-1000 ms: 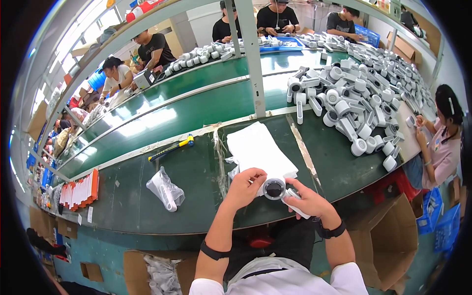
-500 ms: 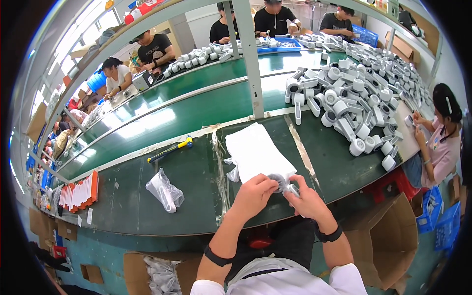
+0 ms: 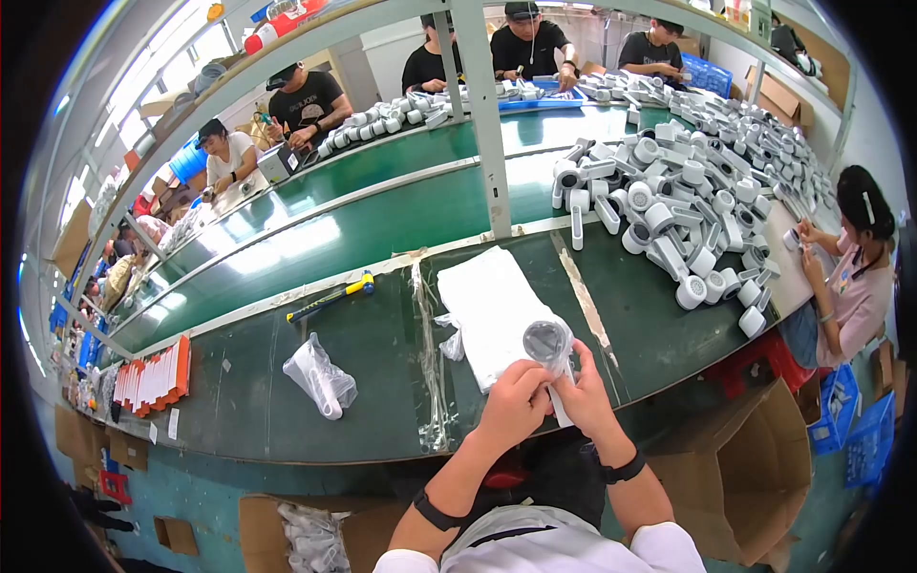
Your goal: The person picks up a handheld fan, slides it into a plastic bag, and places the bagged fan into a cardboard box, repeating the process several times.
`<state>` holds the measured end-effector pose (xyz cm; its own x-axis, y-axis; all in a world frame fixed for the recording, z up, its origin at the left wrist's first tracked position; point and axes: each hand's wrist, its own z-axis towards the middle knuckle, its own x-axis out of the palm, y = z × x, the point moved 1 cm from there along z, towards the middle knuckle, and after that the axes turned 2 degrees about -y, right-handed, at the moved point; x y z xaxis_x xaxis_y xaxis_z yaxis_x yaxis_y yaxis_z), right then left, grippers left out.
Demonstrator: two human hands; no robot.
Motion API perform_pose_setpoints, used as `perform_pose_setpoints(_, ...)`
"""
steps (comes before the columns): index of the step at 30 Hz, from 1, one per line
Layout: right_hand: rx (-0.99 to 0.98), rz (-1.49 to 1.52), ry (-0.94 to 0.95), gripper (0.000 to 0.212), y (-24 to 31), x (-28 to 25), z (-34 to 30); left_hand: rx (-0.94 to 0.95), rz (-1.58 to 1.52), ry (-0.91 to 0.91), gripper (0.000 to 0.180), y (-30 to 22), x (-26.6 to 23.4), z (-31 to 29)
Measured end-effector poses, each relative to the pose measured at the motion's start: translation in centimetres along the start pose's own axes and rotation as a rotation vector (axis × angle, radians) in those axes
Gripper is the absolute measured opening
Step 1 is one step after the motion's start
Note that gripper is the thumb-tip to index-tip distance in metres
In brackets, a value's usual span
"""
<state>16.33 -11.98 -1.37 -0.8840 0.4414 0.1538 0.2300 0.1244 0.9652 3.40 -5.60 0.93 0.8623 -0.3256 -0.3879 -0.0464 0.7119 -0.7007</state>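
fingers of the left hand (image 3: 517,399) and right hand (image 3: 586,396) have come together, pinched around the gadget (image 3: 547,344) over the white sheets' (image 3: 492,296) near end, so work seems shifted toward its handle (image 3: 561,411).

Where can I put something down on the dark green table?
On bare tabletop between the orange-and-white row and the bagged part, or between that part and the scuffed strip. It's crowded at the right, under the heap of parts, and at the white sheets, where a round-headed part is held.
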Motion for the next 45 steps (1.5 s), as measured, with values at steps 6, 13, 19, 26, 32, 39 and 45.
perform_pose_setpoints(6, -0.082, -0.104, -0.048, 0.069, 0.7, 0.2, 0.1, 0.004, -0.004, -0.026, 0.021, -0.1, 0.0, -0.2)
perform_pose_setpoints(13, -0.25, -0.086, -0.145, 0.066, 0.0, -0.3, 1.0, -0.215, -0.207, 0.122, 0.019, 0.4, 1.2, -2.6)
perform_pose_setpoints(19, -0.28, 0.023, -0.155, 0.049, -0.6, 0.6, 1.4, -0.377, -0.527, 0.232, 0.025, -0.4, -0.9, -2.3)
perform_pose_setpoints(26, -0.199, 0.362, -0.025, 0.03, -1.7, 4.6, -0.1, -0.993, -0.934, -0.074, 0.034, 2.0, -0.7, -2.8)
perform_pose_setpoints(32, -0.401, -0.276, -0.174, 0.02, 0.2, 6.2, -0.7, -1.041, -1.274, -0.172, 0.041, 1.8, -1.1, -3.9)
perform_pose_setpoints(39, -0.77, -0.696, -0.321, 0.015, 1.1, 3.6, 0.9, -1.021, -1.252, -0.199, 0.031, 2.3, -3.6, -4.1)
perform_pose_setpoints(45, -0.865, -0.733, -0.133, 0.016, -0.7, 4.4, -3.2, -1.024, -1.137, -0.436, 0.025, 3.1, -5.8, -3.9)
